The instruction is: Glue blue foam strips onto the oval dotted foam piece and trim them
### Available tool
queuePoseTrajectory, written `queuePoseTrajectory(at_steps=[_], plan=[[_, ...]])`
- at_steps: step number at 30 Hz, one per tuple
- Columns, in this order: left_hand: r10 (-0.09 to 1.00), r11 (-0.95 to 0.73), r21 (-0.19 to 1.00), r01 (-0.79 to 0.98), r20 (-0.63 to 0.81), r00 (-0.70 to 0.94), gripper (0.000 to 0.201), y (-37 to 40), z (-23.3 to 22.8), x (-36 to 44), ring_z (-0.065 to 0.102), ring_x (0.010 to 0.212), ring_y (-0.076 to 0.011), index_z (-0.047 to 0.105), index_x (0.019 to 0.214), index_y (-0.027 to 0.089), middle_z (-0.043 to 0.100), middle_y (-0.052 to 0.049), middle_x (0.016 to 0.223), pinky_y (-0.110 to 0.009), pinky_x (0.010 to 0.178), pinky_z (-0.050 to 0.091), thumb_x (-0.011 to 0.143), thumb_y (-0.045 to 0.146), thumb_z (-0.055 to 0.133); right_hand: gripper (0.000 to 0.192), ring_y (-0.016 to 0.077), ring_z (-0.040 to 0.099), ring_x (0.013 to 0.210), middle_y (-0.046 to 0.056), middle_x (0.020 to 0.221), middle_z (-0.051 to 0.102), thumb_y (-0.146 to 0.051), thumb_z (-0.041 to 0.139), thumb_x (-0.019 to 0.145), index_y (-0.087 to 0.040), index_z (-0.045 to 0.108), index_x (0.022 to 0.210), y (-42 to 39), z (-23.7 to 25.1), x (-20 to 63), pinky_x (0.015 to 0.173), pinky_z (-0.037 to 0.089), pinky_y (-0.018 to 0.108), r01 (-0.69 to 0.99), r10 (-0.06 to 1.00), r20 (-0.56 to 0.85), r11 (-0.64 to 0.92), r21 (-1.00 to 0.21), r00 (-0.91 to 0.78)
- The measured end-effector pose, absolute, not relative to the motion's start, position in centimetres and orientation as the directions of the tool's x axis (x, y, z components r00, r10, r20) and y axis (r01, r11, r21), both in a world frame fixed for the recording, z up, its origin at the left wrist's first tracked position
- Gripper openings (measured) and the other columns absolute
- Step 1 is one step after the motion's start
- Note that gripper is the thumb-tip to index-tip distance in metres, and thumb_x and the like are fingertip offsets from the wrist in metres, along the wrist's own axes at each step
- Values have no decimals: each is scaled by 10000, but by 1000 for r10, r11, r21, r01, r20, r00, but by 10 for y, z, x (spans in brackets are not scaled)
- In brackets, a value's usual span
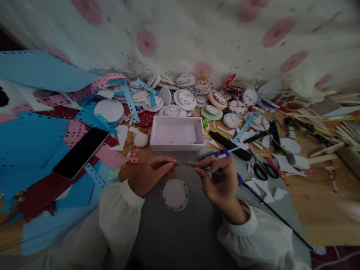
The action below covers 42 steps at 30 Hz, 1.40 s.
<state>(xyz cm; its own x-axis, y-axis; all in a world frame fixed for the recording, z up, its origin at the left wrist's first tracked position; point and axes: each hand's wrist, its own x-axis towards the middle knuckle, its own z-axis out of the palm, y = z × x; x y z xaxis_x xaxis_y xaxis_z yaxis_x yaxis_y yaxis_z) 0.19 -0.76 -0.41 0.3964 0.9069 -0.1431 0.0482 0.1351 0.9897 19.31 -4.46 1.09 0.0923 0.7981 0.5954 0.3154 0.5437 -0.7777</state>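
My left hand (153,173) is closed in a pinch above the grey mat (180,240), at a tiny thing I cannot make out. My right hand (221,180) grips a pair of thin metal tweezers (186,164), whose tips reach the left fingertips. Below and between both hands lies a round pale disc (174,194), its edge ringed with blue and reddish beads. Beyond the hands stands a shallow white box (177,146) with a few tiny beads inside. A blue glue gun (216,154) rests behind my right hand, partly hidden by it.
Decorated paper discs (185,97) are piled along the curtain. A phone (81,153) lies on blue and pink sheets (30,146) at left. Black scissors (266,170), paper scraps (263,189) and a black cord (277,213) lie at right. A white ball (140,140) sits left of the box.
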Motion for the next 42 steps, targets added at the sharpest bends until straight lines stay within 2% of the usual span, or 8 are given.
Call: queuePoseTrajectory(at_steps=[5, 11, 16, 19, 25, 37, 40, 42], plan=[[915, 82, 991, 104, -116, 387, 208, -6, 1, 4, 548, 607, -107, 695, 733, 171, 626, -1, 644, -203, 564, 429, 856, 296, 584, 315, 167, 697, 691, -22, 739, 646, -63, 648, 790, -237, 384, 792, -46, 14, 192, 587, 484, 281, 280, 816, 571, 529, -801, 88], [918, 45, 992, 118, -87, 387, 195, -5, 5, 4, 537, 574, -109, 692, 719, 170, 626, -7, 633, -205, 543, 429, 835, 289, 590, 300, 172, 698, 684, -20, 729, 653, -110, 649, 811, -242, 380, 793, -47, 17, 192, 578, 493, 289, 287, 813, 574, 529, -799, 99], [932, -30, 982, 184, -39, 361, 186, -4, 13, 5, 527, 568, -110, 696, 702, 171, 614, -5, 628, -206, 540, 426, 826, 221, 566, 298, 173, 703, 698, -35, 720, 641, -155, 666, 817, -247, 383, 822, -46, 19, 191, 603, 516, 297, 180, 830, 515, 485, -856, 212], [928, -57, 981, 185, -17, 372, 179, -5, 15, 6, 540, 592, -115, 694, 697, 168, 612, -7, 636, -214, 569, 442, 822, 207, 572, 300, 163, 700, 711, -36, 725, 620, -129, 668, 807, -243, 391, 818, -45, 18, 191, 618, 521, 287, 120, 851, 476, 461, -879, 223], [916, -117, 984, 134, 55, 397, 171, -6, 9, 6, 554, 627, -119, 682, 699, 162, 623, -17, 668, -224, 606, 449, 829, 203, 578, 291, 168, 701, 719, -39, 729, 585, -169, 665, 818, -241, 383, 806, -46, 15, 191, 610, 539, 293, 142, 885, 426, 404, -903, 189], [922, -101, 986, 135, 42, 384, 164, -6, 11, 6, 564, 642, -132, 674, 682, 173, 619, -18, 674, -240, 630, 464, 807, 209, 575, 305, 158, 682, 687, -38, 719, 561, -213, 678, 814, -247, 376, 796, -46, 16, 190, 607, 543, 295, 121, 901, 376, 358, -926, 217], [924, -74, 985, 154, 10, 382, 175, -6, 12, 5, 556, 628, -132, 691, 700, 176, 614, -15, 657, -231, 601, 454, 818, 235, 577, 300, 160, 685, 671, -44, 706, 581, -191, 670, 814, -251, 376, 803, -48, 17, 189, 587, 545, 296, 145, 871, 427, 403, -904, 244], [918, -38, 987, 156, -27, 396, 196, -6, 13, 4, 552, 622, -133, 714, 748, 185, 618, -15, 656, -227, 579, 443, 843, 265, 561, 289, 164, 685, 666, -33, 729, 635, -130, 652, 810, -255, 392, 794, -49, 15, 189, 568, 535, 302, 225, 811, 537, 492, -841, 232]])
